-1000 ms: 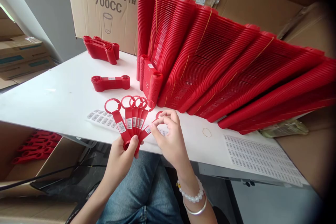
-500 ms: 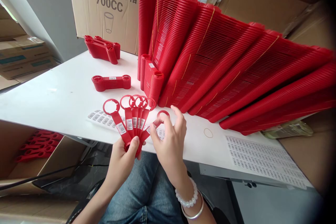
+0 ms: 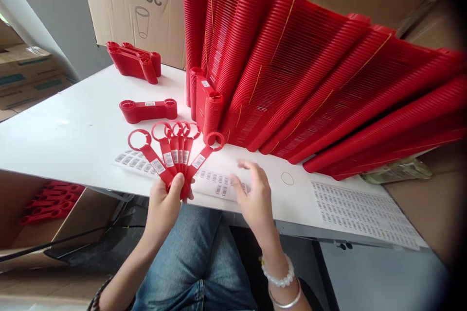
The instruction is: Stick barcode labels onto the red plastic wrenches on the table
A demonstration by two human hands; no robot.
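Observation:
My left hand (image 3: 165, 204) pinches the lower ends of several flat red plastic ring-ended strips (image 3: 171, 153), fanned out above the table edge; each carries a small barcode sticker. My right hand (image 3: 255, 194) hovers over a sheet of barcode stickers (image 3: 215, 183) on the white table (image 3: 73, 131), fingers spread and blurred by motion, holding nothing that I can see. It is apart from the fan, to its right.
Long stacked rows of the same red strips (image 3: 310, 73) lean across the table back. Two short stacks, one (image 3: 148, 109) and another (image 3: 133, 60), lie at left. A second sticker sheet (image 3: 361, 218) lies at right, a rubber band (image 3: 287, 178) nearby. Cardboard boxes (image 3: 146, 5) stand behind; a box with red strips (image 3: 47, 201) sits lower left.
My right hand let go of the rightmost strip, now part of the fan, and moved right and down over the sticker sheet. The fan in my left hand shifted slightly left.

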